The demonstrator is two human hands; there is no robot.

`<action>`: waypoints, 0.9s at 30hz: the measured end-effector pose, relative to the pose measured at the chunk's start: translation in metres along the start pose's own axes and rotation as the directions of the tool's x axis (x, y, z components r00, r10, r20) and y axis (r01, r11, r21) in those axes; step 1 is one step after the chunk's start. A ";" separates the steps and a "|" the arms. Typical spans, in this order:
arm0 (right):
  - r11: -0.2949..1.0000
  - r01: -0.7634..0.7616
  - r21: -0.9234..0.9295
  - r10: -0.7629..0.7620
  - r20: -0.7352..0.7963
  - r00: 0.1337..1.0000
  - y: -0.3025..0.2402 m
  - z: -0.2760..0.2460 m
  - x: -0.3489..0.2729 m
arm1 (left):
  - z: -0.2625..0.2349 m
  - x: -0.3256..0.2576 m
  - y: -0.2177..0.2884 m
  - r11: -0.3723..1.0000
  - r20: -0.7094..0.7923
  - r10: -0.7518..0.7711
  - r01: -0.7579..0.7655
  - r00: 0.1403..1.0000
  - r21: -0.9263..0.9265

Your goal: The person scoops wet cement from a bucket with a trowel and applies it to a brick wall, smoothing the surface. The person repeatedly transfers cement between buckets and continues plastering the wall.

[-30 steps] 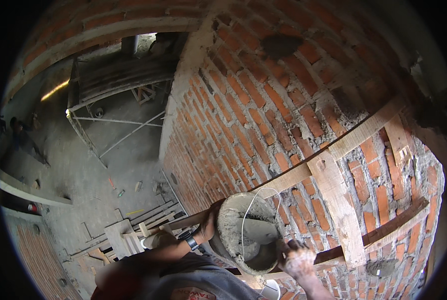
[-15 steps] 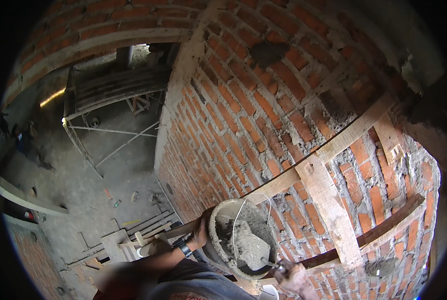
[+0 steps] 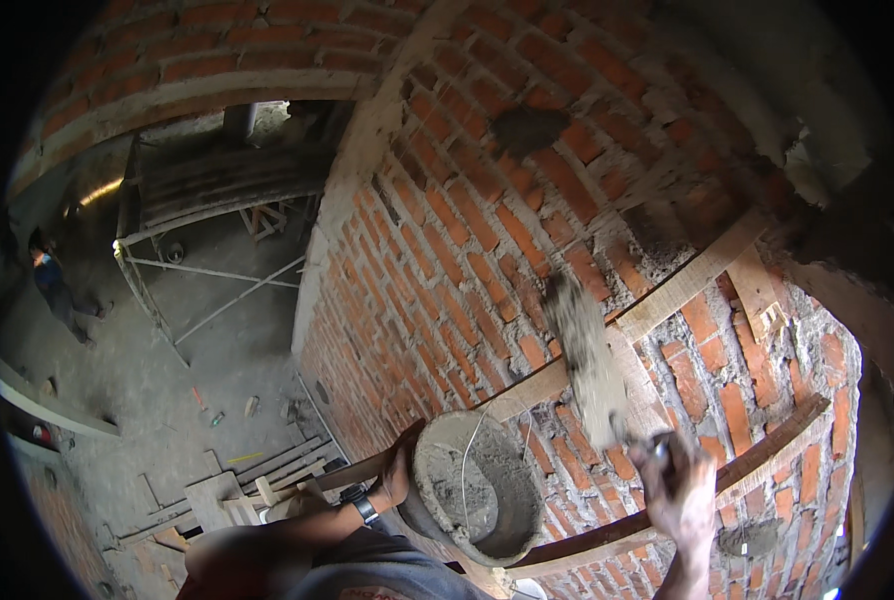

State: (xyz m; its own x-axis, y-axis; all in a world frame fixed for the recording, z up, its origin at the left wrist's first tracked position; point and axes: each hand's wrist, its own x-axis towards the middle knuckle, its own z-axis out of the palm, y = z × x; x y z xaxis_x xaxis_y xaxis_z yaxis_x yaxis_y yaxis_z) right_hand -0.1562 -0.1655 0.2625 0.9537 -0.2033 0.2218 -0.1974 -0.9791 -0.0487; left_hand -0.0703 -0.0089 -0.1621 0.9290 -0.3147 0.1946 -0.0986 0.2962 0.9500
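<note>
Below me, a round bucket (image 3: 519,482) with a thin wire handle holds wet grey mortar (image 3: 473,502). My left hand (image 3: 397,474), a watch on its wrist, grips the bucket's left side by the rim. Up and right of the bucket, my right hand (image 3: 679,482) is closed around the handle of a trowel (image 3: 589,372). The trowel's blade is smeared by motion and coated in mortar. It is lifted in front of the brick wall (image 3: 512,250); whether it touches the wall I cannot tell.
Wooden boards (image 3: 695,282) are fixed across the wall, with a lower plank (image 3: 779,432) to the right. A dark wet patch (image 3: 529,130) marks the bricks higher up. Far below left are a metal scaffold frame (image 3: 217,262), a person (image 3: 59,288) and timber pieces (image 3: 217,492).
My right hand has lifted the trowel out of the bucket, up and right toward the wall, with mortar on it. My left hand still holds the bucket.
</note>
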 end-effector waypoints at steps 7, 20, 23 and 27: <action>0.808 0.341 0.481 -0.391 0.005 0.920 -0.119 -0.031 0.126 | -0.001 0.002 -0.002 0.991 0.015 -0.130 0.131 0.991 -0.006; 0.941 0.024 0.338 0.028 -0.147 0.989 -0.057 -0.011 0.340 | 0.007 0.010 0.000 0.978 -0.021 -0.162 0.158 0.987 -0.138; 0.968 0.132 0.215 -0.088 -0.203 0.975 -0.030 -0.044 0.247 | 0.010 0.006 -0.008 0.978 -0.068 -0.111 0.097 0.991 -0.183; 0.983 0.183 -0.003 -0.183 -0.007 0.983 -0.020 -0.055 0.097 | 0.018 -0.002 -0.016 0.978 -0.115 -0.193 0.181 0.975 -0.105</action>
State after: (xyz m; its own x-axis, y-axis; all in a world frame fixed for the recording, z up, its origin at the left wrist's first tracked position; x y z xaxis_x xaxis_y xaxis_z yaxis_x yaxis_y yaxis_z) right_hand -0.0728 -0.1661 0.3387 0.9722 -0.0203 0.2333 -0.0198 -0.9998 -0.0047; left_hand -0.0769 -0.0295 -0.1732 0.9653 -0.2604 -0.0213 0.1092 0.3278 0.9384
